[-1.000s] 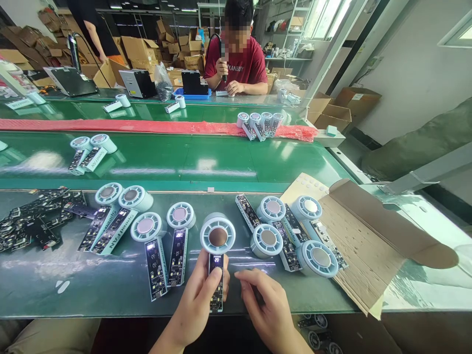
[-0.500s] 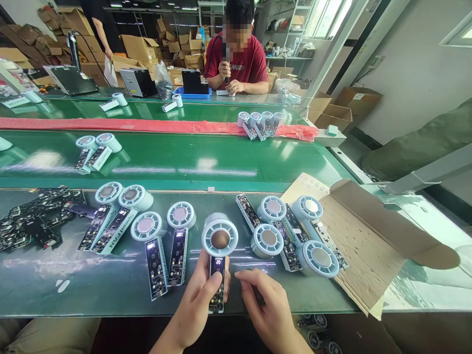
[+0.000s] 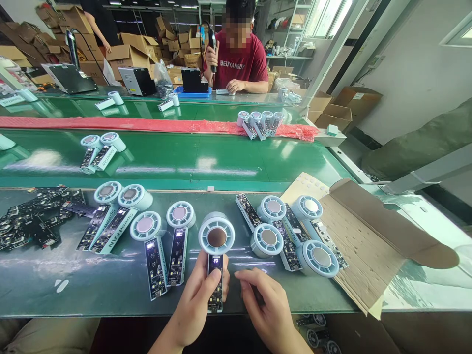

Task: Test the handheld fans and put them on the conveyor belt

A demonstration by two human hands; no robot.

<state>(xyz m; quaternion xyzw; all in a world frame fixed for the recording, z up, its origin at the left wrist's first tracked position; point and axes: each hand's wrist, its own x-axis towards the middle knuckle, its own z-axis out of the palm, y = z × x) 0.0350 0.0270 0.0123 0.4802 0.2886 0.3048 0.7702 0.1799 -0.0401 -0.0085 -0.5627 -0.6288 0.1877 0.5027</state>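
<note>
My left hand (image 3: pixel 199 295) is wrapped around the handle of a light-blue handheld fan (image 3: pixel 216 235), thumb on its bare circuit board. A small lit display on the board reads 20. The round fan head points up and away from me. To the right, my right hand (image 3: pixel 266 302) hovers over the table edge with loosely bent fingers apart and nothing in them. Left of the held fan lie two fans with lit boards, one of them a nearer fan (image 3: pixel 177 255). Several more fans, including one fan (image 3: pixel 268 241), lie grouped on the right.
A heap of black circuit boards (image 3: pixel 29 221) lies at the left. Flattened cardboard (image 3: pixel 365 246) covers the table's right side. Beyond runs a green conveyor belt (image 3: pixel 165 157) carrying fans, bordered by a red strip (image 3: pixel 147 124). Across it, a co-worker (image 3: pixel 239 59) holds a black tool (image 3: pixel 212 46).
The held fan and my left hand have shifted slightly left. Two fans on the near belt moved right; those on the far belt moved left. The co-worker's tool rose and swung left.
</note>
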